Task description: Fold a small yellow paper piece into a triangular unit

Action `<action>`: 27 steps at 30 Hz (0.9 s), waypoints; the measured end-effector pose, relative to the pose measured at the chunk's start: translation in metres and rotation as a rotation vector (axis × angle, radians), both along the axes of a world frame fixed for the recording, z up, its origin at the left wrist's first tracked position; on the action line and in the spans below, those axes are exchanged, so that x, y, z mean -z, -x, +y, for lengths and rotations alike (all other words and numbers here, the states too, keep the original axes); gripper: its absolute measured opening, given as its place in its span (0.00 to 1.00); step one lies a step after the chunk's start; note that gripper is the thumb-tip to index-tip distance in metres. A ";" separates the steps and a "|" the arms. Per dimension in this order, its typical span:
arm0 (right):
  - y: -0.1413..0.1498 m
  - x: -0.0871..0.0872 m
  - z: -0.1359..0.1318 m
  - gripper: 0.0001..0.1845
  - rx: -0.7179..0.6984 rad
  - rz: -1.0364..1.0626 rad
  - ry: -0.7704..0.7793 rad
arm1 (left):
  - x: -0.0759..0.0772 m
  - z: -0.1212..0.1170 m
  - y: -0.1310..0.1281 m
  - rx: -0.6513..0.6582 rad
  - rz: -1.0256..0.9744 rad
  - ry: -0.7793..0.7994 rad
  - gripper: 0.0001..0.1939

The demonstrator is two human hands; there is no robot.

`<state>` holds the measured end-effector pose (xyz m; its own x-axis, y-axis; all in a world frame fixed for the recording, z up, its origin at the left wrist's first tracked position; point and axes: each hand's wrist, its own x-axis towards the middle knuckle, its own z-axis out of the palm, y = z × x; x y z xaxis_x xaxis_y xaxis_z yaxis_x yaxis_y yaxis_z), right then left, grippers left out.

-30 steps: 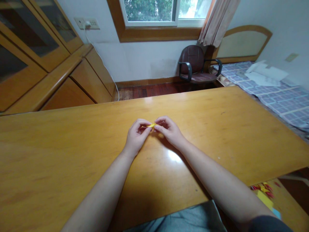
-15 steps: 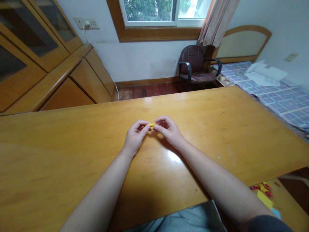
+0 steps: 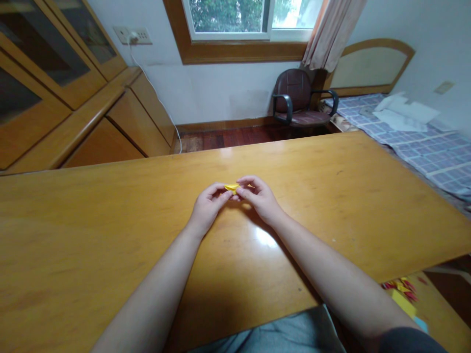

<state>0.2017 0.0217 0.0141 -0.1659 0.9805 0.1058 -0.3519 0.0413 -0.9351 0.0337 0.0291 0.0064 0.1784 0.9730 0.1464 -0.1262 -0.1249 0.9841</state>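
Note:
A small piece of folded yellow paper (image 3: 231, 188) is pinched between my two hands, just above the wooden table (image 3: 147, 220). My left hand (image 3: 209, 206) grips its left and lower side with thumb and fingers. From the right, my right hand (image 3: 258, 197) holds it between thumb and fingertips. The paper's upper face shows a wide, slightly opened fold; its lower part is hidden behind my thumbs.
Lower right, beneath the table's edge, lie yellow paper (image 3: 404, 303) and several small red and yellow pieces (image 3: 405, 288). Beyond the table stand a dark office chair (image 3: 294, 98), a wooden cabinet (image 3: 110, 113) and a bed (image 3: 423, 142) with a checked cover.
The yellow paper has turned in my fingers, so that more of its upper face shows and its fold looks wider. Both hands have barely shifted.

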 end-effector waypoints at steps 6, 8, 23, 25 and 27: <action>0.001 0.001 -0.002 0.16 -0.047 -0.006 0.019 | 0.001 0.002 0.001 -0.020 0.000 0.047 0.11; 0.001 0.001 -0.001 0.15 -0.045 -0.004 0.020 | 0.000 0.001 0.002 -0.013 -0.010 0.049 0.11; 0.000 0.003 -0.002 0.14 -0.054 -0.056 -0.001 | 0.002 0.002 0.003 0.019 -0.032 0.082 0.11; 0.001 0.004 -0.003 0.13 -0.076 -0.053 -0.011 | 0.003 0.002 0.004 0.013 -0.038 0.080 0.10; 0.001 0.004 -0.003 0.13 -0.096 -0.057 -0.026 | 0.003 0.002 0.004 0.001 -0.038 0.074 0.09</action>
